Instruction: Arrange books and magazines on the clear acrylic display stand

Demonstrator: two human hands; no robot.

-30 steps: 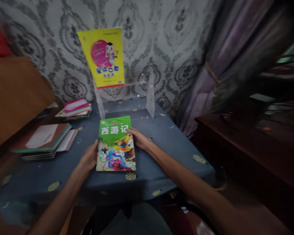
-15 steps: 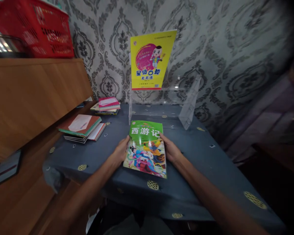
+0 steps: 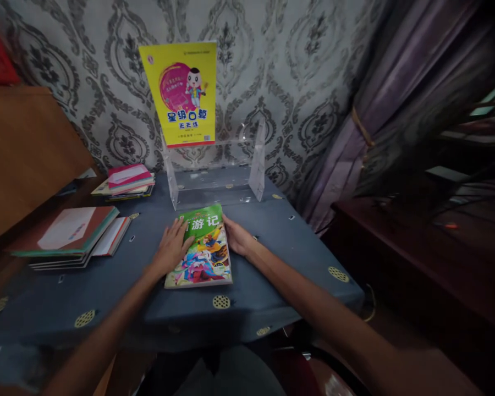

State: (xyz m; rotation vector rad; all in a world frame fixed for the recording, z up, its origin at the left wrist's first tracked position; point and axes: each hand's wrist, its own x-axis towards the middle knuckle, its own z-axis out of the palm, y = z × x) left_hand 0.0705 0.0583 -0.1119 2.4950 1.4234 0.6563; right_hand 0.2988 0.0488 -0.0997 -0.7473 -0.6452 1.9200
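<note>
A picture book (image 3: 204, 250) with a green top and colourful cartoon figures lies in front of me at the table's near side. My left hand (image 3: 172, 246) rests on the left part of its cover, fingers spread, covering some of the title. At the right edge, my right hand (image 3: 238, 236) grips the book, its fingers partly hidden. Behind the book stands a clear acrylic book rack (image 3: 214, 176). A yellow workbook (image 3: 185, 99) leans upright in the rack's left upper part.
On the left of the blue-grey tablecloth (image 3: 148, 297) lie a brown-topped stack of books (image 3: 68, 234) and, farther back, a pink-topped stack (image 3: 127, 179). A wooden cabinet (image 3: 28, 148) borders the left. Patterned wall (image 3: 313, 71) and a purple curtain (image 3: 355, 154) rise behind.
My left hand has gone from the book's left edge onto its cover, fingers spread. The book now looks lowered onto the table. The view has turned right.
</note>
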